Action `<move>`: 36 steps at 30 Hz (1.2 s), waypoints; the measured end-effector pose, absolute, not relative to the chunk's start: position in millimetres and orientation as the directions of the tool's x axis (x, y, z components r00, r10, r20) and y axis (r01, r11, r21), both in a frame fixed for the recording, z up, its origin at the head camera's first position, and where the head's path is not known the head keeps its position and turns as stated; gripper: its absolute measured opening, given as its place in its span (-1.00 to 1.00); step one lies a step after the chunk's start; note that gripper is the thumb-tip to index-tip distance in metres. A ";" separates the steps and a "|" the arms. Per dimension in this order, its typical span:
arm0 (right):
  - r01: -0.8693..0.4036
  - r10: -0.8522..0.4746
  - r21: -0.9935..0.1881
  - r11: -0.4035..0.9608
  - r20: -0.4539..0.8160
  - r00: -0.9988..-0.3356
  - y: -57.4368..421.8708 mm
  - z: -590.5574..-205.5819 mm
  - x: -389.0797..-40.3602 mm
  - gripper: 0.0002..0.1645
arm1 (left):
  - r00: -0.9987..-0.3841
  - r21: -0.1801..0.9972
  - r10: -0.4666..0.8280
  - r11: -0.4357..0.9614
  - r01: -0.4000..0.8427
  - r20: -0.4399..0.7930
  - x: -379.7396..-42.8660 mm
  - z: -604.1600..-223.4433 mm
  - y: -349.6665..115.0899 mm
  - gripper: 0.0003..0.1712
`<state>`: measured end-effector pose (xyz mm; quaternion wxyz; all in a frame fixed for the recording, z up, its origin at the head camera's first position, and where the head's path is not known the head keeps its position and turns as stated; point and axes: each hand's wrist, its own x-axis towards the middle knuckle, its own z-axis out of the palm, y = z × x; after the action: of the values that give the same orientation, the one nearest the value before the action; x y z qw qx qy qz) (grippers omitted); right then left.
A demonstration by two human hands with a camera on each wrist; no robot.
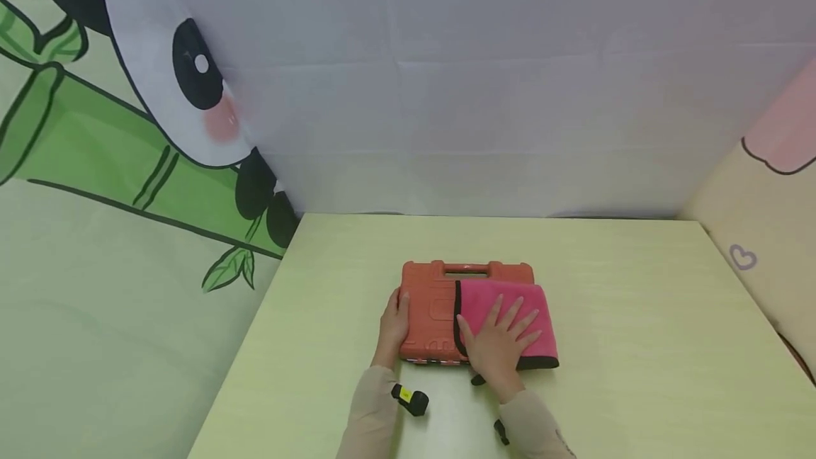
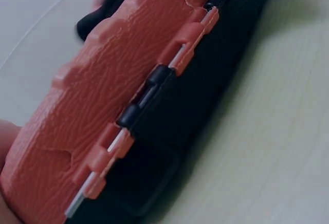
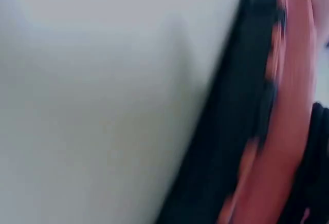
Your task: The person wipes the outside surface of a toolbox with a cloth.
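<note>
An orange-red plastic carrying case (image 1: 428,314) lies flat on the table, handle side away from me. Over its right part is a folded pink cloth (image 1: 535,297) with black edging. My left hand (image 1: 393,324) grips the case by its left side. With fingers spread, my right hand (image 1: 496,347) rests palm down on the cloth. The left wrist view shows the case's hinged edge (image 2: 103,70), with metal pins and a dark lower half. In the right wrist view the case's side (image 3: 288,147) is blurred.
The pale yellow-green table (image 1: 637,317) extends around the case. A grey-white cloth wall (image 1: 497,105) stands behind it, and a panda and bamboo print (image 1: 159,154) covers the left side. Small black devices (image 1: 411,399) sit at both wrists.
</note>
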<state>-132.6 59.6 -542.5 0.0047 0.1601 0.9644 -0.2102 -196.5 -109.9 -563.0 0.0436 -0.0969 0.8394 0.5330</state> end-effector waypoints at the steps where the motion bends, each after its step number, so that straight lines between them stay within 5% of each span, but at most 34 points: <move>1: 0.304 0.307 -0.397 0.866 -0.059 -0.950 51.3 -543.0 -131.0 0.14 | -0.978 0.886 -0.117 0.414 -0.207 -0.174 -196.5 -562.7 -109.2 -0.36; 9: 0.186 0.239 -0.374 0.909 0.101 -0.966 -8.6 -544.7 -120.2 0.06 | -0.989 0.881 -0.092 0.451 -0.142 -0.112 -194.4 -560.3 -102.9 -0.40; 16: 0.180 0.246 -0.364 0.914 0.144 -0.958 -10.6 -546.3 -118.4 0.07 | -0.993 0.875 -0.065 0.471 -0.113 -0.094 -193.0 -556.6 -102.2 -0.41; 31: 0.324 0.363 -0.415 0.850 0.016 -0.932 95.5 -550.1 -94.1 0.23 | -0.988 0.860 -0.066 0.487 -0.152 -0.138 -182.9 -557.6 -97.0 -0.36; 36: 0.249 0.227 -0.455 0.855 -0.104 -0.968 127.7 -537.4 -84.2 0.24 | -0.988 0.865 -0.053 0.479 -0.153 -0.145 -180.8 -560.9 -93.8 -0.37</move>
<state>-84.2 127.7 -537.4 0.0232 0.1237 0.9628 -0.2393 -180.8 -93.8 -560.9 0.0492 -0.0602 0.8584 0.5070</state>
